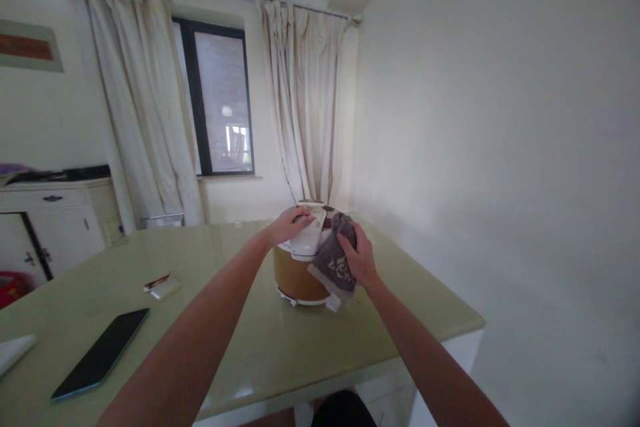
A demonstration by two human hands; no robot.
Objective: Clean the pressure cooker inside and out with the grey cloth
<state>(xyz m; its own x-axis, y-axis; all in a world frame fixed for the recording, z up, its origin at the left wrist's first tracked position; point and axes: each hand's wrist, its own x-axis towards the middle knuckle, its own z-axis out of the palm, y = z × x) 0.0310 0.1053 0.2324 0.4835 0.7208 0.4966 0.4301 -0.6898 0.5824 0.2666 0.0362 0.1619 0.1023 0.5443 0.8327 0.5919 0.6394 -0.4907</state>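
Observation:
A rice cooker with a gold-brown body and a white lid stands upright on the table. My left hand rests at the left of its lid, fingers curled against the white top part. In my right hand is a bunched grey cloth with pale lettering or figures. The cloth hangs down over the right front of the cooker, and a whitish tag shows at its lower end. The cloth hides part of the cooker's side, and the fingertips of my right hand are partly buried in it.
The pale green table ends at a right front corner near the white wall. On its left side lie a dark phone or tablet, a small packet and a white object. A white cabinet stands at the far left.

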